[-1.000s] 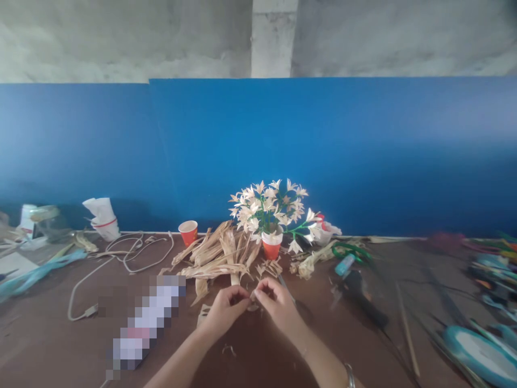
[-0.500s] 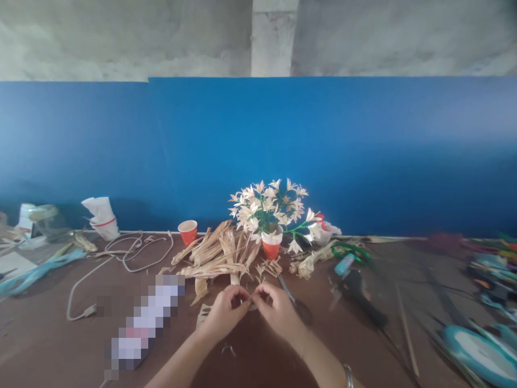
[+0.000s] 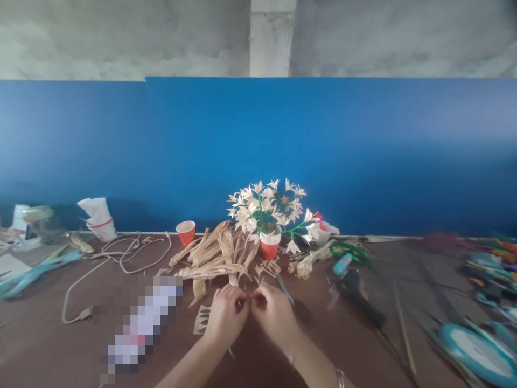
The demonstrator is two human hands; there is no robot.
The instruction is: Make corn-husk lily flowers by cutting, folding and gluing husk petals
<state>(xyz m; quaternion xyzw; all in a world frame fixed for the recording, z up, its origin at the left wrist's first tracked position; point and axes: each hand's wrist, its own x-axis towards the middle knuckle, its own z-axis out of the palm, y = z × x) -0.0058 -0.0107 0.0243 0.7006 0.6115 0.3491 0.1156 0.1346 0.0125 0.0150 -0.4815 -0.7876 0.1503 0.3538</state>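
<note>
My left hand (image 3: 226, 315) and my right hand (image 3: 274, 312) meet fingertip to fingertip above the brown table, both closed in a pinch. Whatever lies between the fingers is too small and covered to make out. Just left of my left hand lies a pale cut-out piece with pointed notches (image 3: 201, 320), partly hidden by that hand. Beyond the hands spreads a heap of dried corn husks (image 3: 214, 253). A red and white paper cup (image 3: 270, 249) holds a bunch of cream husk-like flowers (image 3: 266, 205) on green stems. Scissors (image 3: 285, 290) lie beyond my right hand, partly covered.
A white cable (image 3: 75, 285) and a blurred-out long object (image 3: 145, 323) lie to the left. Another red paper cup (image 3: 186, 235) stands at the back. On the right are a dark glue gun (image 3: 361, 299), a thin stick (image 3: 404, 328) and a ribbon roll (image 3: 479, 350). A blue partition (image 3: 323, 145) rises behind.
Both hands have turned inward a little, with the fingertips still together. More of the notched piece shows beside my left hand. The whole view has shifted slightly.
</note>
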